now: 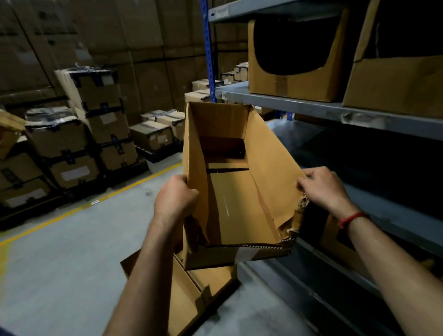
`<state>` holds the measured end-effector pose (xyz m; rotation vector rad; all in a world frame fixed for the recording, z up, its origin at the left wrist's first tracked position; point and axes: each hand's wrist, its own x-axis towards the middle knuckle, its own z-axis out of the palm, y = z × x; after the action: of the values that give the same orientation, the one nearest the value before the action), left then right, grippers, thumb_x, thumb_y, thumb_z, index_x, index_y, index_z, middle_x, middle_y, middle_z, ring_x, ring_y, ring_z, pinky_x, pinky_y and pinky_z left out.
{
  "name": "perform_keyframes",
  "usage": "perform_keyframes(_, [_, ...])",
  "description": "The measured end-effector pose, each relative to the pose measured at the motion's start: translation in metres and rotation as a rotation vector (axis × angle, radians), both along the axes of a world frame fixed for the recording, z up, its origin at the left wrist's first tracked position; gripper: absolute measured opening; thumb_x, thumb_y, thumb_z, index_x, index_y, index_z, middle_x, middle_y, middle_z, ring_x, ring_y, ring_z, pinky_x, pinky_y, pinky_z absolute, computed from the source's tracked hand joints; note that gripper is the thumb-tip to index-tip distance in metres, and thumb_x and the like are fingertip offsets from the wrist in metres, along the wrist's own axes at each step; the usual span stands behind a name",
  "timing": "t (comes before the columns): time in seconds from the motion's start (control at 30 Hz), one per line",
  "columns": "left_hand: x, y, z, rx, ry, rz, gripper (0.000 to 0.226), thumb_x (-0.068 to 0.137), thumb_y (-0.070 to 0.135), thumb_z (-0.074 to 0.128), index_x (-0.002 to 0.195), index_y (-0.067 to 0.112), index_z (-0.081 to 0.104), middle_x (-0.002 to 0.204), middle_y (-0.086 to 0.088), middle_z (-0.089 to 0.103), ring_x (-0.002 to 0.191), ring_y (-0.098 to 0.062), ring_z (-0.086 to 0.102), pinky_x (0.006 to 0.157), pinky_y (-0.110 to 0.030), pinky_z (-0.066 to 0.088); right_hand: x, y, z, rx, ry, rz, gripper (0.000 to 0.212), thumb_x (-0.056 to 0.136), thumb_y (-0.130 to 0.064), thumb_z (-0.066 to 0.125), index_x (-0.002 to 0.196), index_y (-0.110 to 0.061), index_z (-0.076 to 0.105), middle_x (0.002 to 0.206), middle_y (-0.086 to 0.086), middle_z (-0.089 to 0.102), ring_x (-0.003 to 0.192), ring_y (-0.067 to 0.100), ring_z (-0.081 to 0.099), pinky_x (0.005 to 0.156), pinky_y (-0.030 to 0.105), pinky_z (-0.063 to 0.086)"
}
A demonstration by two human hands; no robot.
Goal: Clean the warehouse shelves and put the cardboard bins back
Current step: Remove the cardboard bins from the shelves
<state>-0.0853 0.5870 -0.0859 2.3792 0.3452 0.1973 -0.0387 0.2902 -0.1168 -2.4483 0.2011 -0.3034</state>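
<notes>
I hold an empty open-topped cardboard bin (pixel 231 192) in the air, in front of the grey metal shelving (pixel 365 115) on my right. My left hand (pixel 174 196) grips the bin's left wall. My right hand (pixel 322 186) grips its torn right wall near the crumpled front corner. The bin tilts with its opening towards me. Two cardboard bins (pixel 297 63) (pixel 404 78) with cut-out fronts stand on the upper shelf. The shelf level (pixel 407 210) beside my right hand looks dark and bare.
Another open cardboard bin (pixel 185 296) lies on the concrete floor under the held one. One more bin (pixel 338 246) sits low in the rack under my right forearm. Stacks of taped cartons (pixel 86 128) on pallets line the left, behind a yellow floor line (pixel 65 215). A blue upright (pixel 207 46) marks the rack's end.
</notes>
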Motion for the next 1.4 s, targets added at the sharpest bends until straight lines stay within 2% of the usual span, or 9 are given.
perform_keyframes(0.17, [-0.006,-0.026,0.000,-0.091,0.012,-0.032,0.040,0.095,0.006,0.058,0.134,0.010,0.057,0.105,-0.006,0.065,0.089,-0.025,0.068,0.076,-0.040,0.059,-0.011,-0.030,0.014,-0.055,-0.033,-0.052,0.019,0.087,-0.028,0.061,0.070,-0.026,0.069,0.078,0.001,0.072,0.077,0.025,0.066,0.073,0.035,0.057])
perform_keyframes(0.37, [-0.001,-0.072,-0.007,-0.147,0.047,-0.107,0.036,0.095,0.010,0.057,0.131,0.013,0.058,0.103,-0.007,0.069,0.081,-0.025,0.069,0.054,-0.030,0.050,-0.029,-0.073,0.021,-0.037,-0.034,-0.144,0.019,0.092,-0.034,0.058,0.090,-0.027,0.075,0.073,-0.006,0.069,0.068,0.017,0.067,0.065,0.037,0.061])
perform_keyframes(0.5, [0.009,-0.102,-0.006,-0.167,0.058,-0.151,0.032,0.092,0.006,0.057,0.124,0.013,0.060,0.102,-0.009,0.069,0.084,-0.027,0.069,0.060,-0.035,0.057,-0.042,-0.100,0.022,-0.101,-0.050,-0.212,0.027,0.096,-0.040,0.056,0.118,-0.032,0.070,0.082,-0.006,0.065,0.073,0.016,0.062,0.059,0.026,0.047])
perform_keyframes(0.7, [0.027,-0.132,-0.005,-0.228,0.073,-0.216,0.021,0.085,0.001,0.056,0.098,0.015,0.063,0.090,-0.011,0.073,0.083,-0.029,0.072,0.077,-0.049,0.062,-0.057,-0.127,0.024,-0.147,-0.029,-0.297,0.030,0.098,-0.042,0.050,0.119,-0.033,0.068,0.085,-0.002,0.063,0.078,0.020,0.059,0.068,0.029,0.048])
perform_keyframes(0.83, [0.044,-0.147,-0.007,-0.279,0.059,-0.319,0.007,0.086,0.019,0.065,0.090,0.024,0.064,0.091,-0.005,0.074,0.085,-0.026,0.073,0.082,-0.049,0.061,-0.060,-0.143,0.024,-0.090,-0.033,-0.366,0.028,0.099,-0.039,0.051,0.116,-0.029,0.070,0.080,-0.004,0.061,0.074,0.018,0.058,0.065,0.029,0.049])
perform_keyframes(0.97, [0.065,-0.171,-0.010,-0.238,0.016,-0.411,0.023,0.079,0.049,0.075,0.085,0.030,0.063,0.093,0.001,0.075,0.086,-0.020,0.073,0.084,-0.044,0.061,-0.067,-0.156,0.021,-0.026,-0.058,-0.443,0.031,0.099,-0.040,0.051,0.124,-0.032,0.067,0.091,-0.002,0.063,0.080,0.017,0.056,0.067,0.028,0.047])
perform_keyframes(1.2, [0.083,-0.216,-0.023,-0.379,-0.029,-0.658,0.048,0.063,0.068,0.078,0.102,0.043,0.065,0.095,0.015,0.075,0.093,-0.011,0.071,0.088,-0.043,0.059,-0.085,-0.185,0.017,0.074,-0.110,-0.622,0.034,0.101,-0.038,0.050,0.132,-0.030,0.062,0.111,0.004,0.066,0.089,0.019,0.053,0.078,0.028,0.043])
perform_keyframes(1.3, [0.082,-0.236,-0.035,-0.487,-0.041,-0.841,0.058,0.070,0.053,0.085,0.121,0.040,0.063,0.105,0.014,0.075,0.099,-0.009,0.072,0.091,-0.042,0.058,-0.100,-0.199,0.014,0.155,-0.162,-0.681,0.036,0.102,-0.036,0.047,0.135,-0.027,0.059,0.123,0.008,0.065,0.111,0.031,0.058,0.095,0.037,0.045])
perform_keyframes(1.4, [0.081,-0.261,-0.048,-0.623,0.003,-1.001,0.079,0.074,0.034,0.088,0.143,0.026,0.049,0.118,0.007,0.072,0.108,-0.012,0.070,0.094,-0.040,0.057,-0.121,-0.215,0.011,0.146,-0.158,-0.742,0.035,0.104,-0.035,0.042,0.134,-0.026,0.058,0.124,0.010,0.063,0.115,0.035,0.056,0.098,0.039,0.043])
